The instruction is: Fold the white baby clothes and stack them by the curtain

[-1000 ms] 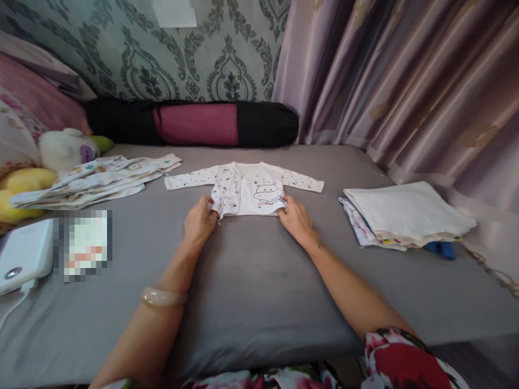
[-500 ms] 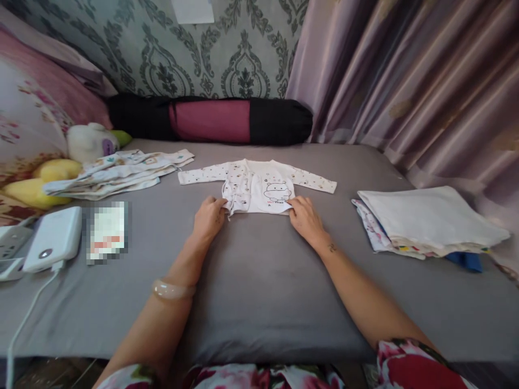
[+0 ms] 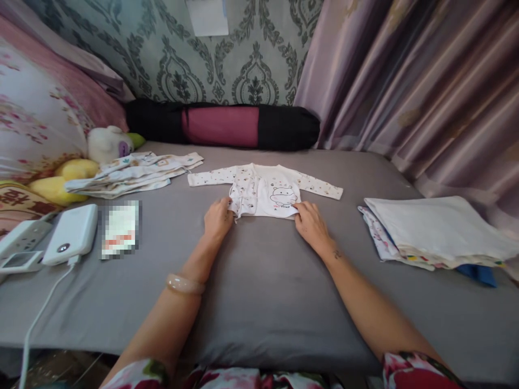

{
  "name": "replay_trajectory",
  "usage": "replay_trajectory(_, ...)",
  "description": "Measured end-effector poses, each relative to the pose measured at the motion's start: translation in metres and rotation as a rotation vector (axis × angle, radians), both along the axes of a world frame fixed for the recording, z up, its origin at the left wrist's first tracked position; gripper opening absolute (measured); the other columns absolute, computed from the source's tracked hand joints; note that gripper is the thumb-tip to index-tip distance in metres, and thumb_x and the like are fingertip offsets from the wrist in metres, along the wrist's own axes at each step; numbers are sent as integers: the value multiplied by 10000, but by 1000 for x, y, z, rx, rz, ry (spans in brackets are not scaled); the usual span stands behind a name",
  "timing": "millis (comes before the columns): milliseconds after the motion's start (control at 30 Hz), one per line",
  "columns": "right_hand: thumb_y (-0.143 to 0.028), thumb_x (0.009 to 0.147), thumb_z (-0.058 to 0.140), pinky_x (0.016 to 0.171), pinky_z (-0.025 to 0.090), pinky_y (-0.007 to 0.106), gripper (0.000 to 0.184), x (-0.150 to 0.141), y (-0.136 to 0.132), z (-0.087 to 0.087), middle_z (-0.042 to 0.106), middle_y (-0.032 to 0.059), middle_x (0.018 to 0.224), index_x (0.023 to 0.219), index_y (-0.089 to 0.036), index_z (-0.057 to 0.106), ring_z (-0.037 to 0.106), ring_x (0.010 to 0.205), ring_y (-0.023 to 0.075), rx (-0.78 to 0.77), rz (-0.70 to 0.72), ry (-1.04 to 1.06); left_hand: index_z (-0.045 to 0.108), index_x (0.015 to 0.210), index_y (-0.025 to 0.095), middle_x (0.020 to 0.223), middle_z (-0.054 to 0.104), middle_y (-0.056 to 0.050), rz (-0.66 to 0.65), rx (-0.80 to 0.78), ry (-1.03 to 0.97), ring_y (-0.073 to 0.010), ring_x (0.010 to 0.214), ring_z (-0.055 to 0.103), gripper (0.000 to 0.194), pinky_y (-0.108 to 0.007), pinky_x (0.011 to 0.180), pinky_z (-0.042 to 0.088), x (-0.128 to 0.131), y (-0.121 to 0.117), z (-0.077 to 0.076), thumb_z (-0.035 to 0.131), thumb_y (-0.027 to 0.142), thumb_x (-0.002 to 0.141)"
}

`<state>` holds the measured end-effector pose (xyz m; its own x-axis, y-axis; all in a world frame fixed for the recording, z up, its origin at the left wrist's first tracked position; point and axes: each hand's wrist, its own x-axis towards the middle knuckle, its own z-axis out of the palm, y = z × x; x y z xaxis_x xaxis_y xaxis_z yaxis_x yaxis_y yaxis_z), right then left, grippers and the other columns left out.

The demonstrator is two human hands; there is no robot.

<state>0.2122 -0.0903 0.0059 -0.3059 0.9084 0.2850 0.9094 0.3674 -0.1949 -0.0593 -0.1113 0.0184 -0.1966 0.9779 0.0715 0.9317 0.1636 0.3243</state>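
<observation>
A small white baby shirt (image 3: 265, 189) lies spread on the grey sheet, both sleeves stretched out sideways. Its left half carries a tiny print and ties; a line-drawn animal face and lettering mark the other half. My left hand (image 3: 219, 217) pinches the shirt's lower left corner beside a dangling tie. At the lower right corner, my right hand (image 3: 311, 222) has the hem between thumb and fingers. The fingertips of both hands are partly hidden by the hands themselves.
Folded white cloths (image 3: 441, 229) are stacked at the right. Patterned baby clothes (image 3: 133, 175) lie at the left near plush toys (image 3: 107, 145). A white power bank (image 3: 72, 235) with a cable sits by a power strip (image 3: 26, 237). A black and maroon bolster (image 3: 221, 127) lines the wall.
The camera view has turned left, so everything sits further right in the picture. Both hands stay on the shirt's lower corners, and the raised right hem corner lies flatter.
</observation>
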Motion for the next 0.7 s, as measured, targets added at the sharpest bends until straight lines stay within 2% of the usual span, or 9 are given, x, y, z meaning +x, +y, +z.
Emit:
replay_trajectory(200, -135, 925, 382, 940, 423, 379, 379, 13, 4, 7, 604, 121, 1171, 1242, -149, 589, 521, 1064, 255, -91, 81, -65, 600, 1204, 219, 1117, 585, -122, -77, -47, 138, -263, 1077, 570, 374, -322, 808, 476, -7, -5, 3, 388, 209, 896)
replay_trajectory(333, -172, 902, 483, 975, 385, 379, 397, 18, 8, 30, 592, 117, 1239, 1291, -163, 559, 518, 1126, 260, -261, 167, -150, 595, 1186, 194, 1090, 595, -114, -247, -144, 137, -252, 1035, 577, 340, -333, 860, 471, -28, -4, 14, 470, 312, 893)
replay_trajectory(400, -190, 896, 507, 985, 368, 374, 373, 6, 11, 45, 600, 119, 1247, 1260, -167, 583, 509, 1161, 267, -274, 169, -129, 599, 1159, 165, 1093, 601, -125, -254, -112, 139, -256, 1037, 577, 331, -342, 879, 465, -28, 0, 25, 508, 283, 864)
replay_trajectory(500, -215, 944, 432, 962, 368, 311, 299, -30, 18, 59, 638, 110, 1200, 1164, -170, 630, 536, 1147, 228, -225, 130, 29, 587, 1181, 148, 1135, 611, -134, -202, 47, 58, -248, 1070, 574, 339, -337, 900, 454, -2, 9, 39, 453, 224, 879)
replay_trajectory(567, -227, 944, 430, 875, 400, 280, 274, -58, 24, 59, 678, 91, 1112, 1099, -188, 652, 595, 1047, 207, -309, 117, 75, 599, 1176, 170, 1098, 654, -101, -222, 29, -76, -212, 1022, 605, 338, -304, 878, 459, 25, 16, 41, 398, 203, 906)
replay_trajectory(633, -241, 933, 448, 832, 406, 273, 252, -79, 30, 53, 691, 94, 1065, 1053, -190, 664, 613, 1023, 210, -394, 89, 69, 628, 1127, 171, 1113, 662, -110, -178, -38, -81, -215, 1043, 608, 354, -303, 869, 456, 48, 21, 35, 368, 134, 890)
replay_trajectory(700, -287, 914, 494, 824, 409, 276, 246, -91, 34, 45, 674, 115, 1100, 1064, -176, 654, 610, 1045, 224, -443, 43, 57, 633, 1104, 153, 1116, 654, -142, -114, -72, -18, -240, 1051, 605, 339, -322, 851, 456, 60, 24, 24, 372, 135, 889)
